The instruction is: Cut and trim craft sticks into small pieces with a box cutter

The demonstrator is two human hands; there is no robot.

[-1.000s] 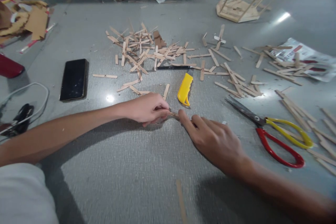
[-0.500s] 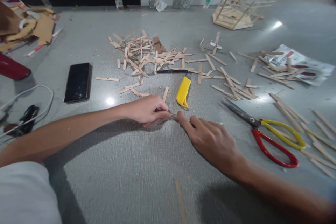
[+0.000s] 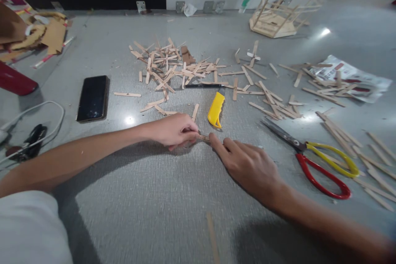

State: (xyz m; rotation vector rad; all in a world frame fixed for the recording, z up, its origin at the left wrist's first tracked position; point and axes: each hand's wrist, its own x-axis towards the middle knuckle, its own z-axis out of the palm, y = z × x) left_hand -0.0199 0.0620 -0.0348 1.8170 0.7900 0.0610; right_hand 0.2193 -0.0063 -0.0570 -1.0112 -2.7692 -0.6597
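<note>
My left hand (image 3: 173, 130) is closed in a pinch on a thin wooden stick (image 3: 203, 137) that lies on the grey table (image 3: 148, 198). My right hand (image 3: 247, 165) rests on the table just right of it, its forefinger stretched out and pressing the same stick down, the other fingers loosely curled. A yellow-handled utility knife (image 3: 215, 108) lies just beyond the two hands with its blade pointing away.
A heap of cut wooden sticks (image 3: 173, 66) spreads across the middle. Red-and-yellow scissors (image 3: 315, 156) lie at right, more sticks (image 3: 355, 144) beyond them. A black phone (image 3: 93, 97) and cables (image 3: 27, 132) sit left. A stick-built frame (image 3: 276, 14) stands far right.
Both hands stay on the stick in nearly the same spot. Only the camera has shifted slightly, so the table's things sit a little lower in view.
</note>
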